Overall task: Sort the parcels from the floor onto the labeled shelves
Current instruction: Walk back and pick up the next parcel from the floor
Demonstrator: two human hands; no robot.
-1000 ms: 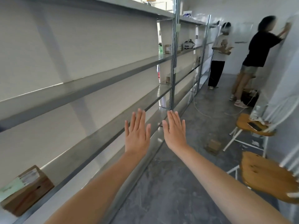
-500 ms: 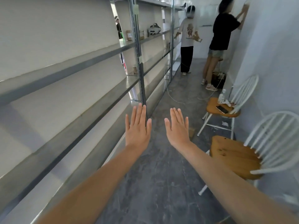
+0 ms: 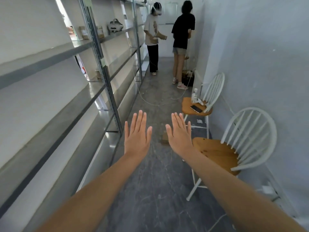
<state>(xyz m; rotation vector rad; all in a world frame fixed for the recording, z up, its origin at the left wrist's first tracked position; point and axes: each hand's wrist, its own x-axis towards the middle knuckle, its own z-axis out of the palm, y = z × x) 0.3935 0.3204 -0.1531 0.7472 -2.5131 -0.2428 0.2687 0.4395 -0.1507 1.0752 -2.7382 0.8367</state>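
Observation:
My left hand (image 3: 137, 137) and my right hand (image 3: 180, 135) are stretched out flat in front of me, palms down, fingers apart, holding nothing. A small brown cardboard parcel (image 3: 165, 139) lies on the grey floor just beyond them, partly hidden by my right hand. Long metal shelves (image 3: 93, 91) run along the left wall. Small cardboard parcels (image 3: 83, 32) stand on a far upper shelf, and another parcel (image 3: 98, 73) sits one level lower.
Two white chairs with wooden seats stand on the right, the near chair (image 3: 234, 148) and the far chair (image 3: 200, 106) with a phone and a bottle on it. Two people (image 3: 180, 39) stand at the aisle's end. A white cable (image 3: 150, 101) trails over the floor.
My view has swung right, from the shelves toward the aisle. Both hands stay flat and empty, now a little farther apart. The floor parcel now lies between and behind them.

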